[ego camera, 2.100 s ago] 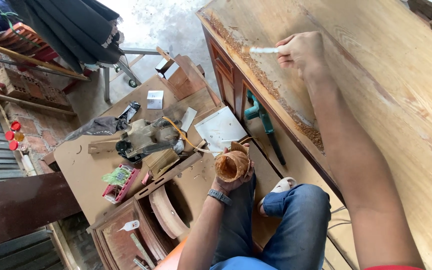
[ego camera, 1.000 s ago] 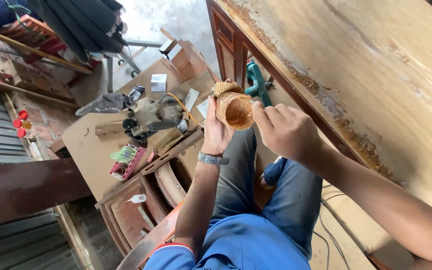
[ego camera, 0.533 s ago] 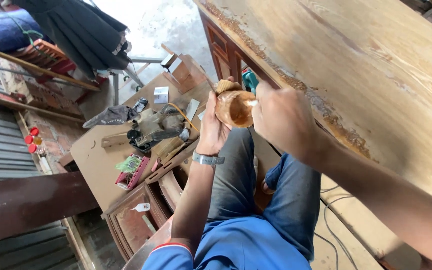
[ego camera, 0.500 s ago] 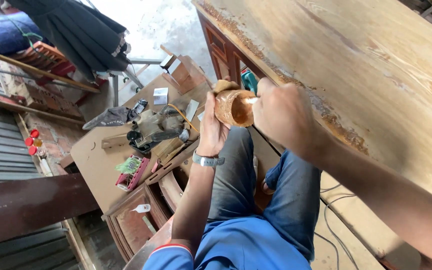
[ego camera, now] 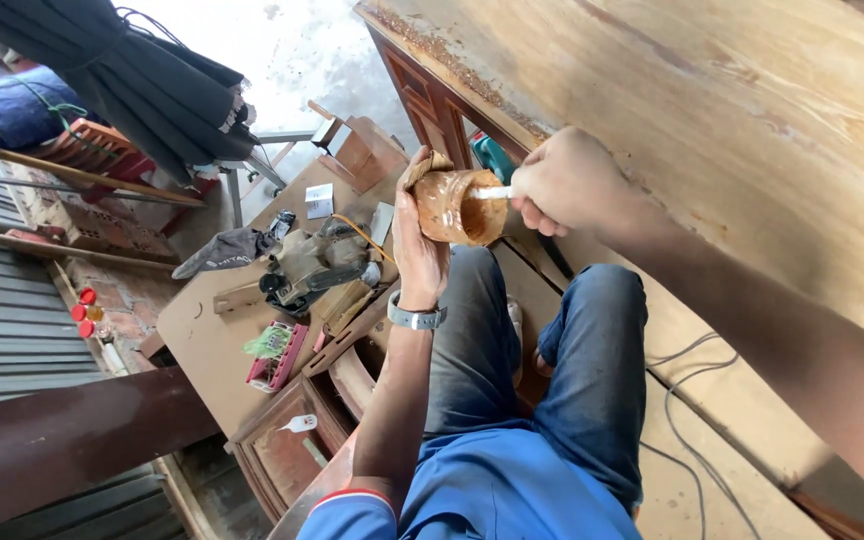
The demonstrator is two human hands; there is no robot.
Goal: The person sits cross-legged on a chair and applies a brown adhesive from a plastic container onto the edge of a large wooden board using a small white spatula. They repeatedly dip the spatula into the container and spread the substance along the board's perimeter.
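Your left hand [ego camera: 417,250] grips a stained, brown-coated jar [ego camera: 457,207], tilted with its mouth toward your right hand [ego camera: 567,185]. Your right hand pinches a white brush handle [ego camera: 490,193] whose tip sits inside the jar mouth. A large wooden panel [ego camera: 752,130] stands just beside your right hand. A power tool [ego camera: 307,268] lies on the low board [ego camera: 202,340] beyond your knees.

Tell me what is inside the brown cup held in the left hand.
The brown cup in the left hand has a white handle reaching into its mouth, held by the right hand. The handle's tip and the cup's contents are hidden by the rim.
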